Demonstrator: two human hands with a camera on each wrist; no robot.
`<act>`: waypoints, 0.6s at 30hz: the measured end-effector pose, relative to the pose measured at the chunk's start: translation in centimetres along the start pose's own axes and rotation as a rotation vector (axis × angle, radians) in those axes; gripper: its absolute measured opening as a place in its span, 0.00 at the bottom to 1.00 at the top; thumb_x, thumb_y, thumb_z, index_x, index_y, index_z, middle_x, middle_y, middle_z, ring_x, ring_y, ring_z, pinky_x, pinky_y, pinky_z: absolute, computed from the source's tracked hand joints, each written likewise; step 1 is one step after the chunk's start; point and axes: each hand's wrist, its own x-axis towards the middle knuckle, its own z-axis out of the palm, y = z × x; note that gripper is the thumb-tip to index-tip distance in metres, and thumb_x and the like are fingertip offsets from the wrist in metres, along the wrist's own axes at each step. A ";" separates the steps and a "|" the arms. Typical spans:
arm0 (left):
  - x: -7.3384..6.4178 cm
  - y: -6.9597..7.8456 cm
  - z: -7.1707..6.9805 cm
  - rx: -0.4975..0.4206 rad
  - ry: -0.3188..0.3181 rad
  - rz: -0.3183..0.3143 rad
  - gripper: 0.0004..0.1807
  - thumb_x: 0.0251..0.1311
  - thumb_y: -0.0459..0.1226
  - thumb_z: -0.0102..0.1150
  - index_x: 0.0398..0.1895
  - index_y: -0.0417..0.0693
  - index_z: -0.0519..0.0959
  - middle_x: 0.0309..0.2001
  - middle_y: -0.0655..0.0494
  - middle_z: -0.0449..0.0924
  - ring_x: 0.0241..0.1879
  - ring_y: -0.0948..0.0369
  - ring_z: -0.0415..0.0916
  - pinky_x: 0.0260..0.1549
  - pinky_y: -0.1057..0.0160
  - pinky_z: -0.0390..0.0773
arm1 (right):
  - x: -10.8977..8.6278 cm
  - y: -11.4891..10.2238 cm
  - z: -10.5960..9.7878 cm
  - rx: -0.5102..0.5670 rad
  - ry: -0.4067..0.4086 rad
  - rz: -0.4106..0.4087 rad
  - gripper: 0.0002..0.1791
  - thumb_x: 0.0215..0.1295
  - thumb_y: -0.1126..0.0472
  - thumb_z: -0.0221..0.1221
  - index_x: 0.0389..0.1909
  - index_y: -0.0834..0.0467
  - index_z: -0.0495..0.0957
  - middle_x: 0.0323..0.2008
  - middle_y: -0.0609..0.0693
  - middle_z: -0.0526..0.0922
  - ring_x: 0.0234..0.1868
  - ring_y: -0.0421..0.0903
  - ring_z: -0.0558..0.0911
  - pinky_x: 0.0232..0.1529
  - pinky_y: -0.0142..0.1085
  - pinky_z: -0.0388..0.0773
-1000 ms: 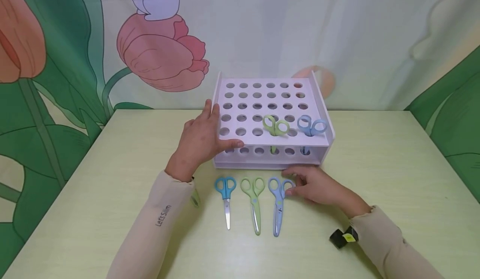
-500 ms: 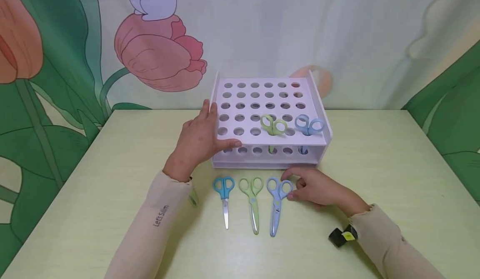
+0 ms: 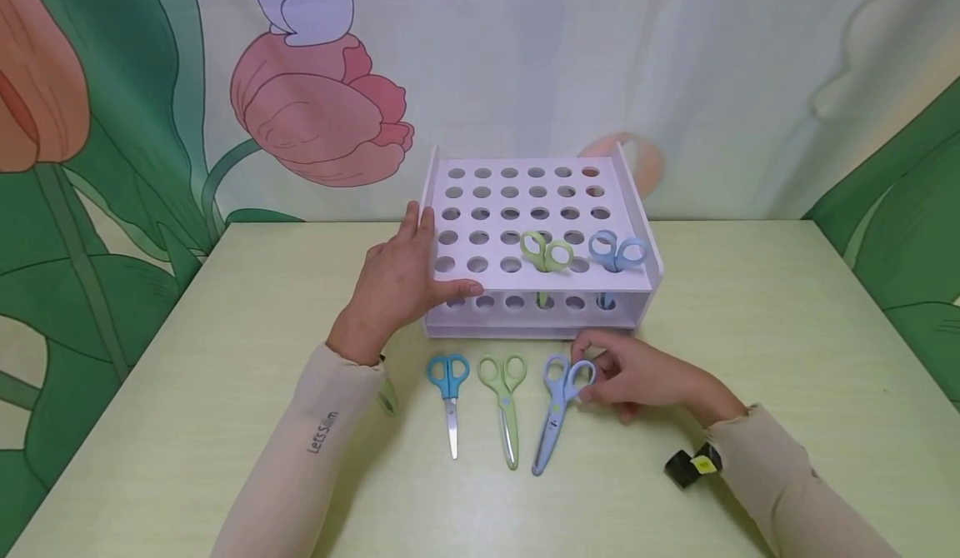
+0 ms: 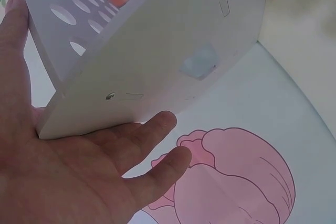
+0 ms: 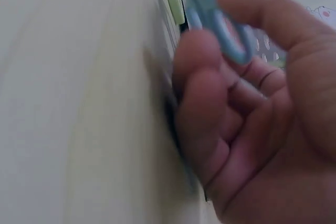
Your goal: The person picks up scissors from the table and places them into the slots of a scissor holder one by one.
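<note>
Pinches 1 handle loop of the periwinkle scissors [image 3: 553, 420] with the right grip [image 3: 637, 375], closed to about the loop's thickness. Has just swung this pair, with loops toward the right grip and tip leftward, out of line with its neighbours. Suggests a real hold rather than a touch, with no clear lift yet. Shows the flat green scissors [image 3: 510, 425] left of the right grip, then the teal scissors [image 3: 450, 387] farther left, both unmoved on the worktop [image 3: 787, 333]. Beyond the right grip, spans the pale rack's [image 3: 494, 278] left front corner with the left grip [image 3: 397, 275], wide apart, unchanged. Has 2 pairs standing in rack holes: blue scissors [image 3: 617, 261] straight beyond the right grip, lime scissors [image 3: 546, 263] beyond and to its left.
</note>
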 end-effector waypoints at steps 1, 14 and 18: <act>0.0 0.0 0.0 0.001 0.002 0.002 0.68 0.50 0.67 0.69 0.79 0.33 0.47 0.79 0.35 0.43 0.59 0.37 0.73 0.59 0.38 0.68 | 0.0 0.1 -0.1 0.029 -0.014 -0.013 0.19 0.65 0.67 0.66 0.49 0.62 0.66 0.21 0.58 0.78 0.13 0.48 0.76 0.15 0.35 0.75; 0.1 0.0 0.1 0.021 0.004 0.008 0.68 0.50 0.68 0.68 0.79 0.33 0.48 0.79 0.35 0.43 0.59 0.38 0.74 0.58 0.39 0.69 | 0.0 -0.8 -0.5 0.242 -0.099 -0.184 0.16 0.69 0.74 0.58 0.47 0.70 0.59 0.38 0.76 0.83 0.25 0.61 0.87 0.24 0.51 0.83; 0.1 0.0 0.1 0.026 0.006 0.008 0.68 0.50 0.68 0.68 0.79 0.33 0.48 0.79 0.34 0.43 0.59 0.38 0.74 0.57 0.39 0.70 | -0.1 -1.3 -0.3 0.204 -0.047 -0.163 0.17 0.67 0.74 0.59 0.47 0.70 0.60 0.36 0.75 0.83 0.26 0.61 0.87 0.25 0.49 0.84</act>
